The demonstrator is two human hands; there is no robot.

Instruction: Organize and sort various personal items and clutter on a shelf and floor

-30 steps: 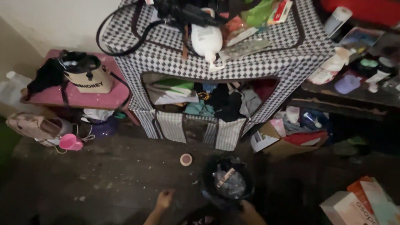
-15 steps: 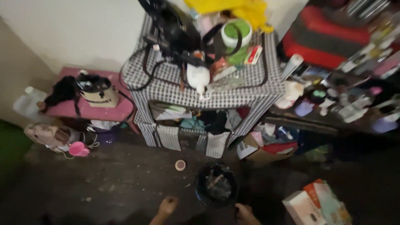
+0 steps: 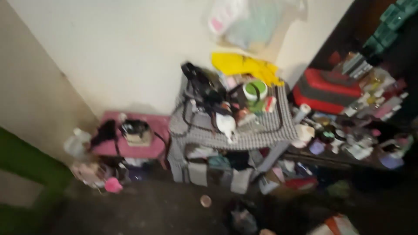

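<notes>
Judging from the blurred head view, a pause in the handling is shown. The camera is tilted up towards the cream wall (image 3: 130, 56), and neither hand is brought into the frame. Whether the fingers are open, closed or gripping anything cannot be told.

The black plastic bag of crumpled litter (image 3: 241, 217) is seen at the bottom edge, on the dark, dusty floor (image 3: 143, 213); it lies closest to where the hands would be. A small round tan lid (image 3: 205, 200) lies on the floor just beside it, to its left and apart from it. An orange-and-white cardboard carton (image 3: 335, 226) is cut off by the edge on the bag's other side.

Behind the bag stands a black-and-white checked fabric storage box (image 3: 265, 130), its front flap dropped open and folded clothes showing inside. On its top are piled a white pump bottle (image 3: 226, 124), a green-and-white round tub (image 3: 255, 90), black straps and a yellow cloth (image 3: 244, 67). A low pink bench (image 3: 156, 150) with a small tan bag (image 3: 137, 132) is set to the left of the box. A dark shelf crowded with small jars (image 3: 348, 143) runs off to the right, under a red-and-black case (image 3: 326, 89).

Any further handling of the bag would call for the view to be lowered, since too little of it is shown for a grip to be judged.
</notes>
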